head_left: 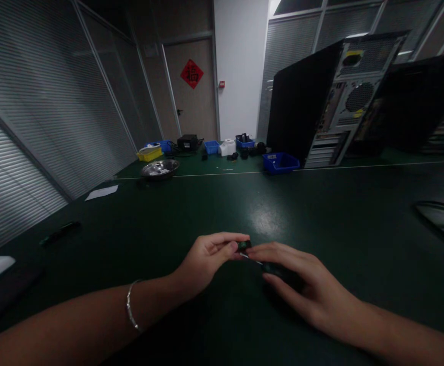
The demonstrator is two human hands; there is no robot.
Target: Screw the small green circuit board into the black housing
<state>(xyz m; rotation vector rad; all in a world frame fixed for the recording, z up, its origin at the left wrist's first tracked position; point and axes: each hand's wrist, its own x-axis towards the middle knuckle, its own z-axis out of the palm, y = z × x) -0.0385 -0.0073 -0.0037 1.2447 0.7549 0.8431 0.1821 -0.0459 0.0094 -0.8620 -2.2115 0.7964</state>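
— Small dark part point(244, 246), that's what sits between the two hands, low over the green table point(214, 203), near its front edge. It's tiny, blackish, blocky at the end; too dim to tell more.

— What's the left hand point(207, 259) doing with it?

— Thumb and forefinger are pinched on that part, the other fingers curled loosely beneath. A thin silvery bracelet point(131, 307) rings the wrist.

— And the right hand point(302, 284)?

— It lies flatter, fingers pressed close around a dark handle point(279, 270), with a slim pale metal shaft point(253, 260) running from it up to the part. Looks like a small screwdriver, though I can't be sure in this light.

— The surface?

— Matte green mat, smooth, with a soft glare patch beyond the hands.

— Farther back?

— A round steel bowl point(160, 168), shiny. A yellow bin point(149, 153) and a blue plastic bin point(281, 162), both boxy. A black computer case point(313, 99) stands upright, its grey perforated back panel showing. A white paper sheet point(101, 192) lies flat at the left.
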